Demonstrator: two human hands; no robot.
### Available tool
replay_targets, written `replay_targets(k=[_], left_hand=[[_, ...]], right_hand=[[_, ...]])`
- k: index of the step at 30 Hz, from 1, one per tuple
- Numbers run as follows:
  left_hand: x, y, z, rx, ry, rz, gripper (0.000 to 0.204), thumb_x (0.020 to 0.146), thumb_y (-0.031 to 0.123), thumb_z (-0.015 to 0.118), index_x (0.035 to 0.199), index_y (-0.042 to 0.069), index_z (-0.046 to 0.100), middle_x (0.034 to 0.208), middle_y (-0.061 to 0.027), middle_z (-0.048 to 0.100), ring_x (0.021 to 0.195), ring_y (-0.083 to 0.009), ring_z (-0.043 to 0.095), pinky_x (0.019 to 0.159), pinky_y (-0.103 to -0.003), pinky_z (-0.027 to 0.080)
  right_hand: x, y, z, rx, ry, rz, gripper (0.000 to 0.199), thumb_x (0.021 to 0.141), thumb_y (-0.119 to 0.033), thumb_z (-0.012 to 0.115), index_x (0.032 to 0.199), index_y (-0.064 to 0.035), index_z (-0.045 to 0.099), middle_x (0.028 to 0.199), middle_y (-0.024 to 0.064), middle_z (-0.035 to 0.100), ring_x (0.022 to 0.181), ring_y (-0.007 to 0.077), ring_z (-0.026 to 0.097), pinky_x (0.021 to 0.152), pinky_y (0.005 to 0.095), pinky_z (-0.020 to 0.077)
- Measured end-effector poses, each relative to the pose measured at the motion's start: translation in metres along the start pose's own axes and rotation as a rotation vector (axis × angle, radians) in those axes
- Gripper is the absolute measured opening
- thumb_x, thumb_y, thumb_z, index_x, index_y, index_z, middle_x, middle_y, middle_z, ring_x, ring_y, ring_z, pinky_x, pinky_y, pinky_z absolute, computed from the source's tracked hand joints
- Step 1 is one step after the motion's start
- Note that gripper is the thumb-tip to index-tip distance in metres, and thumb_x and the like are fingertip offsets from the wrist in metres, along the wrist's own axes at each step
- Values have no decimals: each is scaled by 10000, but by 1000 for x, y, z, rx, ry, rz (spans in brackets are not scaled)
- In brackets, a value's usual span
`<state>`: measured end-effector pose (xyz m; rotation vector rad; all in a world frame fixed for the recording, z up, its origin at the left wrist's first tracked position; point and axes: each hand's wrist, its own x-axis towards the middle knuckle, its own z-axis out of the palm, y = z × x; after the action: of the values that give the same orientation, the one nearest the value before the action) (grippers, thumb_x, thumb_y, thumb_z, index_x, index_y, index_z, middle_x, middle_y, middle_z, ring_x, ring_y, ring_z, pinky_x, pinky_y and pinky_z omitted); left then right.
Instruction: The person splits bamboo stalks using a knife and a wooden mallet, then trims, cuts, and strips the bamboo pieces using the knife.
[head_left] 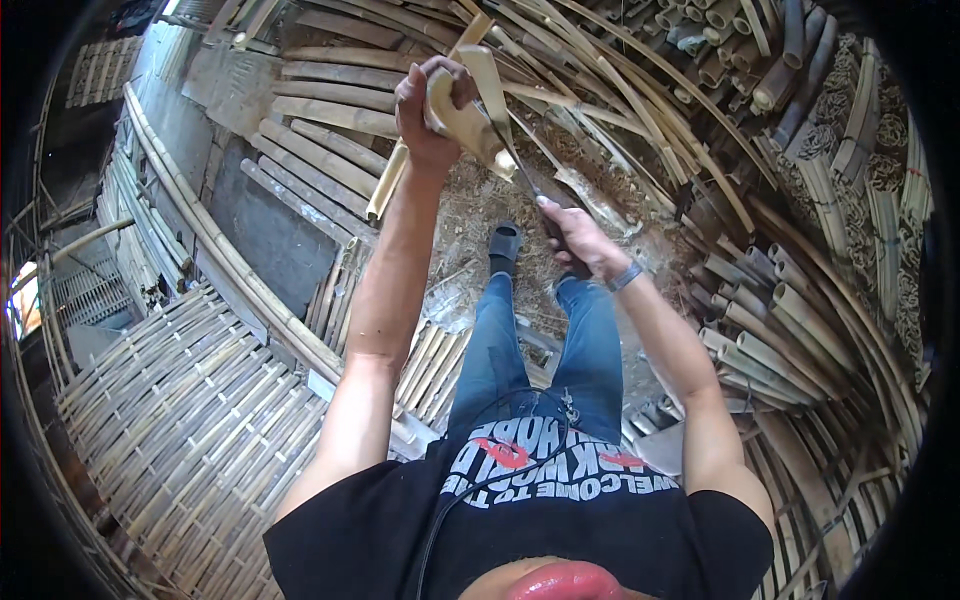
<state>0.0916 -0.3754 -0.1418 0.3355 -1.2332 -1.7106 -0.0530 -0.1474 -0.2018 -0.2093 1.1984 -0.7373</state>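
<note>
My left hand (433,108), at the upper middle, is closed round a split piece of bamboo (465,122) with a pale inner face. Beside that piece stands another pale bamboo part (486,84), and the two spread apart toward the top. My right hand (578,240) grips the dark handle of a knife. Its thin blade (516,165) runs up and left between the two bamboo parts. How deep the blade sits, I cannot tell. Whether the parts are still joined at the lower end is also unclear.
Half-round bamboo lengths (330,112) lie on the floor at the upper left. Cut bamboo tubes (785,320) are stacked at the right, with bundled slats (895,200) behind. A slatted bamboo panel (200,410) spreads at the lower left. Shavings surround my sandalled foot (505,243).
</note>
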Motion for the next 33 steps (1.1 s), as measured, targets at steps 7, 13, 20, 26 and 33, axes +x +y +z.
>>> replay_targets(k=[7,13,20,26,33], left_hand=[[22,-7,-11,-252,388,108,526,967,505,410,900,25,612,771,-71,584,719,-168,559,689,-312,455],[-6,41,-39,202,322,98,581,933,443,381,1012,-72,639,890,-153,677,830,-240,667,768,-363,537],[-2,25,-28,-38,281,88,611,876,420,375,980,-108,665,870,-190,704,770,-259,697,737,-368,579],[3,35,-59,16,270,45,630,872,428,355,1014,-112,649,900,-228,706,781,-291,695,745,-387,580],[-18,44,-97,-26,351,-12,720,785,508,392,1130,-71,647,1047,-256,685,977,-394,654,892,-482,501]], right_hand=[[69,39,110,106,296,-234,597,937,-631,561,757,-62,547,585,-6,516,432,95,507,407,271,412],[49,18,73,-475,426,-258,641,951,-648,516,788,-35,612,632,81,590,630,215,596,611,398,475],[61,-9,9,-862,295,-199,648,1015,-579,430,704,-27,564,546,59,437,530,184,388,522,405,332],[93,-6,8,-809,147,-235,676,1008,-601,426,714,-10,573,572,79,513,494,183,465,481,379,403],[93,-57,24,-703,-13,94,671,971,-660,456,606,-98,488,538,-4,487,430,91,487,372,283,388]])
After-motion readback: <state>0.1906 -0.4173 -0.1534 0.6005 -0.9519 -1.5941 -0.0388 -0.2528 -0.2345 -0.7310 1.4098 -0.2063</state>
